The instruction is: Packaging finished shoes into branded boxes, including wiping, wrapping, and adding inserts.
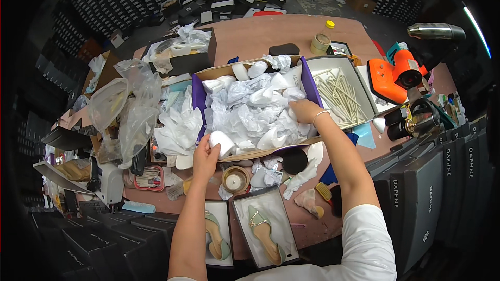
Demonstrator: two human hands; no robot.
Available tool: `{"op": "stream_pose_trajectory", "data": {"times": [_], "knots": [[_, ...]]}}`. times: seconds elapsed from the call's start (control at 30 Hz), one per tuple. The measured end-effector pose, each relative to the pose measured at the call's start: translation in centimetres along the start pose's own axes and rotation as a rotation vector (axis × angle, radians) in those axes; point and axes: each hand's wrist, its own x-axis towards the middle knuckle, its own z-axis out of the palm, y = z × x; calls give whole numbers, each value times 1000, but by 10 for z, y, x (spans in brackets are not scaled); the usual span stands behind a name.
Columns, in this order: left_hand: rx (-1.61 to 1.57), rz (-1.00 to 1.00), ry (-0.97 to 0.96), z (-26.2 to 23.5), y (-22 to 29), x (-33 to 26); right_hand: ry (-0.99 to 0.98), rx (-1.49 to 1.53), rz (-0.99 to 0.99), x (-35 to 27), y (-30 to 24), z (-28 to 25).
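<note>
Hands (205,153) (303,110) reach into purple box (197,105) of crumpled tissue paper (250,112)

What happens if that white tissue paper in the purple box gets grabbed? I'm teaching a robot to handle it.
The tissue paper looks crumpled and thin, so it is probably floppy, very light and easily torn. The right hand presses into it, which suggests it compresses rather than slides as one piece.

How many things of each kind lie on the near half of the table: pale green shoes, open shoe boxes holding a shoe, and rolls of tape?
Pale green shoes: 2
Open shoe boxes holding a shoe: 2
Rolls of tape: 1
Total: 5
</note>
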Motion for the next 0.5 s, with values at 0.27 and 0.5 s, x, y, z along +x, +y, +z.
{"op": "stream_pose_trajectory", "data": {"times": [0.27, 0.5], "knots": [[42, -17, 0, -1, -5, 1, 158, 472, 163, -15, -1, -69], [-153, -46, -8, -10, -1, 5, 63, 1564, 125, -71, -39, -72]]}}
